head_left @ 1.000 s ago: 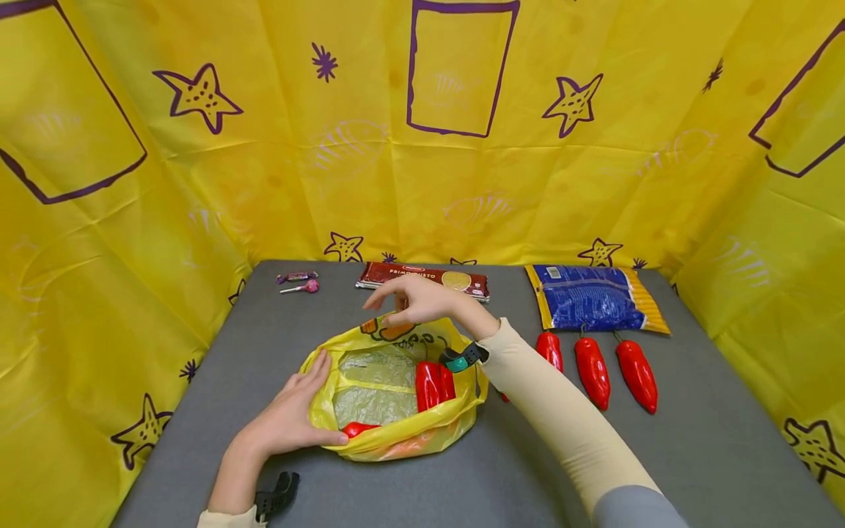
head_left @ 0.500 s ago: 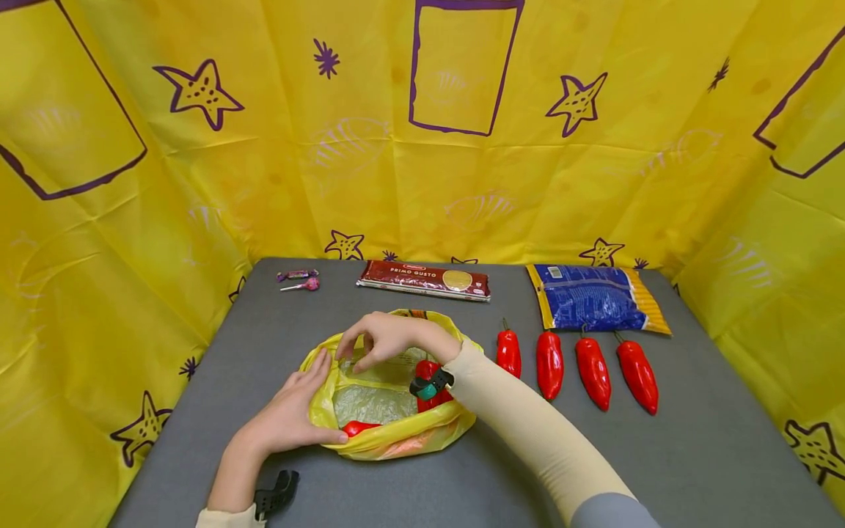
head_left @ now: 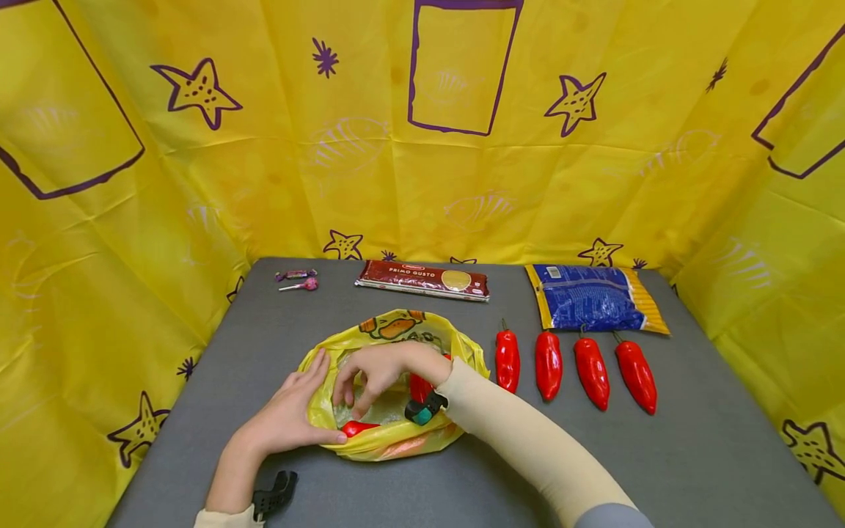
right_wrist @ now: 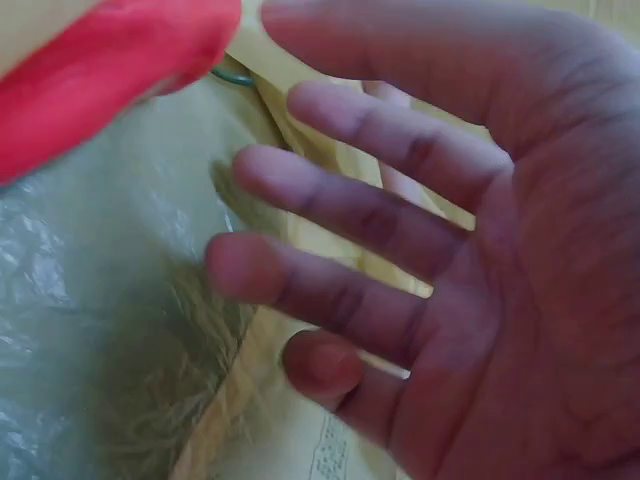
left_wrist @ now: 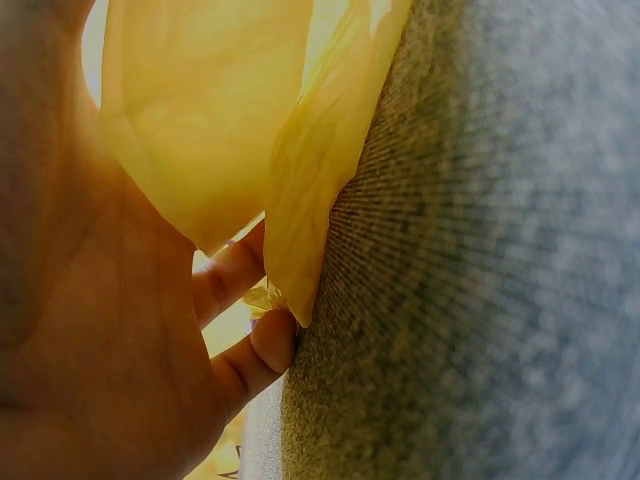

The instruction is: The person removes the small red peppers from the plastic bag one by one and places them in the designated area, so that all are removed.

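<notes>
The yellow bag (head_left: 396, 334) lies open at lower centre of the frame on the grey table (head_left: 693, 440), with red peppers (head_left: 359, 427) inside. The left hand (head_left: 287, 418) rests flat against the bag's left rim, fingers straight. The right hand (head_left: 372, 367) reaches into the opening with fingers spread and relaxed, seemingly holding nothing. To the right lie four loose peppers (head_left: 548, 363), with a blue packet (head_left: 594, 297) behind them.

From my head view, light is bright, even, almost shadowless, edges bowed. My wrist views are blurred: backlit yellow glow on the left, soft focus on the right.
</notes>
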Motion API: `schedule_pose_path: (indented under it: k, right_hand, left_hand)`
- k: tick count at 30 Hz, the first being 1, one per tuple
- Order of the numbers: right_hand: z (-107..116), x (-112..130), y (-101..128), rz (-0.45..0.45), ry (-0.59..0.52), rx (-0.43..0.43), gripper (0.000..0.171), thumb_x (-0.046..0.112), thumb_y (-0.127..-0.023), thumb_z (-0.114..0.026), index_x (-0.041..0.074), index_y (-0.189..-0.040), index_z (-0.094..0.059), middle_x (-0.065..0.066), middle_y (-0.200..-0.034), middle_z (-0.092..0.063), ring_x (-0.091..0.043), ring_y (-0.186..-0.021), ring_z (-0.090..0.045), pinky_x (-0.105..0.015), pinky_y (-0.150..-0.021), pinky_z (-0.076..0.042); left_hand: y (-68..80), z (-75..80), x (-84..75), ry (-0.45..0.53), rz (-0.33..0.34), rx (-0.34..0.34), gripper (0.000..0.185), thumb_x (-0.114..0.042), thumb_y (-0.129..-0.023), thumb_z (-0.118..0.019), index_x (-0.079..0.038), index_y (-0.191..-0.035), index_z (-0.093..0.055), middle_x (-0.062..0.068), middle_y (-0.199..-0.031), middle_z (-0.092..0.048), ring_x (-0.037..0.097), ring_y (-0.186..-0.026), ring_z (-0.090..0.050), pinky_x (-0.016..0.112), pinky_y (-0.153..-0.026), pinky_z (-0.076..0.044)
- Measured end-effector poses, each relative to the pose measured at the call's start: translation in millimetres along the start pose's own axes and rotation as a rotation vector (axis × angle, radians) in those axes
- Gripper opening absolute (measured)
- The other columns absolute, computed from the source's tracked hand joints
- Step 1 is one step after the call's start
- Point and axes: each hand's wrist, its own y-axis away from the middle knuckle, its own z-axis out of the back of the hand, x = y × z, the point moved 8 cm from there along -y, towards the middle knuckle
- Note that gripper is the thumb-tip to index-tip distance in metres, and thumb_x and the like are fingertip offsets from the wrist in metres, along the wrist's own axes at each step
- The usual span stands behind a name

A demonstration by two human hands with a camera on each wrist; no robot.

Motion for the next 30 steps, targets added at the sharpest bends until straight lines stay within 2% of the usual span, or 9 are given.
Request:
schedule_pose_path:
  k: [5,10,14,18,22,26,30]
  right_hand:
    - [-9.9,-0.6,0.4,-0.063,-0.028,0.056,0.035,0.015,-0.091,-0.085,0.009,-0.125,-0.076,0.004,-0.103,-0.075,-0.004,-0.079,-0.065,-0.022,-0.073,-0.057]
    - [-15.9,3.8,-0.8,-0.080,-0.006,0.082,0.033,0.016,-0.092,-0.084,0.012,-0.123,-0.076,0.009,-0.103,-0.074,-0.001,-0.089,-0.065,-0.021,-0.076,-0.058]
    - [-21.3,6.3,-3.4,-0.081,0.004,0.099,0.031,0.013,-0.092,-0.084,0.011,-0.122,-0.076,0.009,-0.101,-0.073,-0.001,-0.091,-0.064,-0.021,-0.077,-0.058]
    - [-26.1,9.8,-5.7,-0.043,0.062,0.108,0.033,0.014,-0.090,-0.086,0.010,-0.122,-0.076,0.009,-0.100,-0.071,-0.002,-0.094,-0.062,-0.016,-0.084,-0.052]
    - [-29.1,11.1,-6.0,-0.016,0.081,0.118,0.039,0.013,-0.086,-0.089,0.009,-0.123,-0.075,0.009,-0.099,-0.067,-0.005,-0.095,-0.059,-0.014,-0.086,-0.048]
    - [-27.4,10.1,-5.4,-0.013,0.089,0.106,0.037,0.013,-0.087,-0.088,0.010,-0.122,-0.075,0.009,-0.098,-0.066,-0.005,-0.095,-0.058,-0.013,-0.087,-0.047]
    - [-22.2,6.5,-3.6,-0.034,0.122,0.066,0.038,0.020,-0.089,-0.088,0.013,-0.124,-0.075,0.011,-0.104,-0.067,-0.003,-0.098,-0.058,-0.014,-0.090,-0.046]
  left_hand:
    - [0.4,1.3,1.6,0.004,0.011,0.003,0.142,-0.076,-0.068,-0.087,-0.002,-0.169,-0.020,0.015,-0.178,-0.013,0.035,-0.138,-0.041,0.063,-0.108,-0.043]
    - [0.8,1.3,2.3,0.012,0.009,0.002,0.141,-0.074,-0.068,-0.088,-0.002,-0.168,-0.020,0.015,-0.178,-0.012,0.035,-0.138,-0.041,0.063,-0.108,-0.043]
    - [0.9,0.9,1.9,0.011,-0.001,-0.006,0.141,-0.073,-0.068,-0.089,-0.001,-0.168,-0.021,0.016,-0.178,-0.013,0.035,-0.138,-0.042,0.063,-0.107,-0.044]
    - [0.7,0.1,1.6,0.008,-0.007,-0.002,0.142,-0.074,-0.067,-0.089,0.000,-0.168,-0.021,0.017,-0.177,-0.012,0.035,-0.136,-0.042,0.062,-0.107,-0.044]
    - [0.7,-0.6,2.1,0.007,-0.004,0.003,0.143,-0.076,-0.067,-0.088,-0.001,-0.168,-0.020,0.017,-0.178,-0.012,0.034,-0.136,-0.042,0.061,-0.107,-0.045]
    - [0.8,-0.3,2.7,0.005,-0.006,0.000,0.143,-0.075,-0.067,-0.088,-0.001,-0.168,-0.021,0.016,-0.178,-0.013,0.033,-0.135,-0.043,0.061,-0.107,-0.045]
    - [0.9,-0.3,3.3,0.002,-0.005,0.003,0.143,-0.076,-0.067,-0.088,-0.001,-0.168,-0.020,0.016,-0.178,-0.013,0.034,-0.135,-0.043,0.062,-0.107,-0.045]
